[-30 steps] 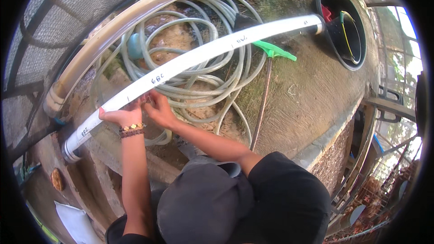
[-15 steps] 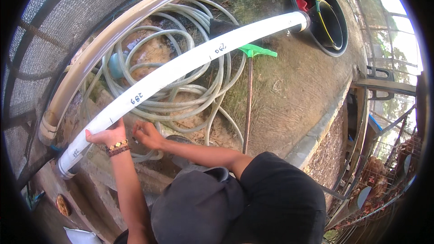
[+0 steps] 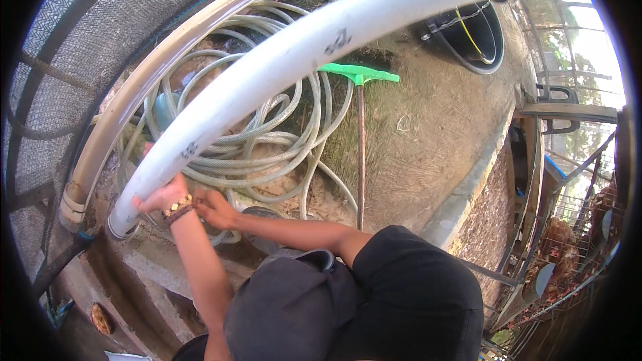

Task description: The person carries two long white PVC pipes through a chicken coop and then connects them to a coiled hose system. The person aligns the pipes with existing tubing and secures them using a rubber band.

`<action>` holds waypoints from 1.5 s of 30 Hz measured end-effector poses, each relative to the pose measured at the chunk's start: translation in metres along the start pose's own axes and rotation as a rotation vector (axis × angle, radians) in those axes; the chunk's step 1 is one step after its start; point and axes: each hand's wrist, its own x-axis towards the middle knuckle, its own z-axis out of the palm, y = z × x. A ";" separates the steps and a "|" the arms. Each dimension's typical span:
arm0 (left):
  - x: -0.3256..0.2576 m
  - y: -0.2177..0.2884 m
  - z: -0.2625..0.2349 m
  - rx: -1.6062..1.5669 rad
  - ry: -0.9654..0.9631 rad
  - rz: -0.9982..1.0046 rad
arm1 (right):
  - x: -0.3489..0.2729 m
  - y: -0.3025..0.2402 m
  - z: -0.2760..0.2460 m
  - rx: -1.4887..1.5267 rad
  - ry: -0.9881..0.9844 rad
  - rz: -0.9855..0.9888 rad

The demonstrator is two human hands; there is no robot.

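Observation:
A long white plastic pipe (image 3: 267, 87) with dark handwritten marks slants across the view, from low on the left to the upper right. My left hand (image 3: 164, 195), with bracelets at its wrist, grips the pipe from below near its lower end; a fingertip shows past the far side. My right hand (image 3: 217, 211) is beside the left wrist, its fingers curled and partly hidden. Whatever those fingers hold, if anything, cannot be made out. The pipe's upper end passes over a black bucket (image 3: 496, 40) and hides part of it.
A coiled clear hose (image 3: 294, 150) lies under the pipe. A green-headed squeegee (image 3: 361, 75) rests on the concrete floor. Another, beige pipe (image 3: 134, 103) runs along the mesh netting (image 3: 60, 93) on the left. Wire cages (image 3: 568, 227) stand at the right.
The white pipe has risen and looks larger. Its upper end has swung up and right across the bucket, and its lower end has shifted up and right. My right hand has stayed close to the left wrist.

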 end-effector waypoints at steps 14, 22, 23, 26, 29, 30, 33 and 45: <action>-0.079 -0.105 0.042 0.032 0.091 -0.222 | -0.013 0.000 -0.011 -0.031 -0.033 0.035; -0.088 -0.106 0.037 -0.041 -0.048 -0.465 | -0.023 -0.056 -0.021 0.027 -0.017 0.280; -0.091 -0.107 0.037 -0.039 -0.075 -0.502 | -0.021 -0.054 -0.020 0.022 -0.024 0.289; -0.105 -0.115 0.027 -0.027 -0.193 -0.608 | -0.008 -0.028 -0.011 -0.081 -0.126 0.234; -0.120 -0.127 0.001 -0.040 -0.296 -0.774 | -0.002 -0.001 0.002 -0.031 -0.061 0.049; -0.124 -0.131 -0.009 -0.036 -0.294 -0.859 | -0.003 0.003 0.005 0.003 -0.021 0.019; -0.129 -0.136 -0.027 -0.002 -0.260 -0.902 | -0.009 0.008 0.012 -0.074 0.052 -0.051; -0.120 -0.148 0.007 -0.091 -0.028 -0.782 | -0.020 -0.038 0.008 -0.160 -0.246 0.120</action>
